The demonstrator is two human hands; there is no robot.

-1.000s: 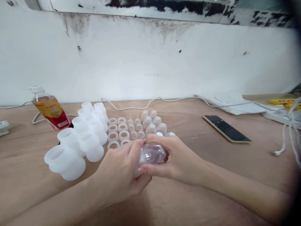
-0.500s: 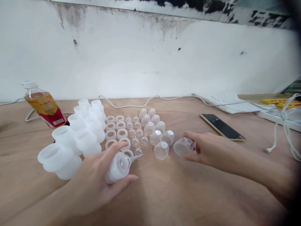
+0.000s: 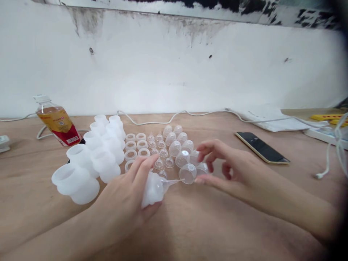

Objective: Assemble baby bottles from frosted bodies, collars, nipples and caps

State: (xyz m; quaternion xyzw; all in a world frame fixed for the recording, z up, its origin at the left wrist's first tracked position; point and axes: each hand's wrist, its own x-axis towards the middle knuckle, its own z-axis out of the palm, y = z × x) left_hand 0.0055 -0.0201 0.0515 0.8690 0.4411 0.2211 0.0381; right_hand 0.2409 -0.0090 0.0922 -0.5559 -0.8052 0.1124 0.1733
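A frosted white bottle with a clear, long-tipped top is wrapped in the fingers of my left hand, its tip pointing right. My right hand has its fingers apart, with nothing held, beside a clear cap at the front right of the cap group. Other clear domed caps stand in two rows. Left of them are small clear nipple-shaped pieces and white rings. Frosted wide-necked bottles stand in rows further left.
A drink bottle leans at the back left. To the right lies a phone, with white papers, a power strip and a cable beyond it. Another cable runs along the wall.
My right hand has moved left and let go of the clear cap, which now stands beside the others. My left hand has moved slightly right and turned the bottle's tip rightward.
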